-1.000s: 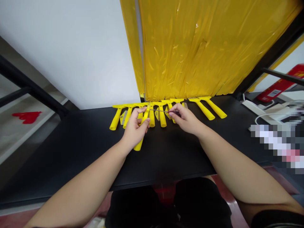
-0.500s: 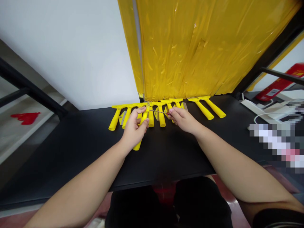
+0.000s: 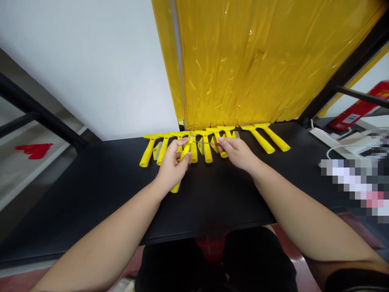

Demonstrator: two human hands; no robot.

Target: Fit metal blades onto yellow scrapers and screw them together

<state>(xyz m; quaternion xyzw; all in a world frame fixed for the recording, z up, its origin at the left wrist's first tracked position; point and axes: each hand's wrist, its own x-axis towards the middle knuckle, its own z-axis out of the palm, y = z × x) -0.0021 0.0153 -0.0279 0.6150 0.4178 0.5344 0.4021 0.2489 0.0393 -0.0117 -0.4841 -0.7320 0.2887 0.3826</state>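
My left hand is closed around the yellow handle of a scraper, which tilts so its lower end points toward me. In my right hand is a thin screwdriver with a red handle, pinched between the fingers. Its metal shaft runs left, level, and the tip meets the head of the held scraper near my left fingertips; the exact contact point is too small to make out. Behind both hands lies a row of yellow T-shaped scrapers, some with metal blade pieces beside them.
Two more yellow scrapers lie to the right on the black table. Yellow plastic sheeting and a white panel rise behind. At the right are a red box, white power strips and cables.
My right fingers have shifted slightly on the screwdriver, and more of its red handle shows. The left hand and its scraper stay nearly in place.
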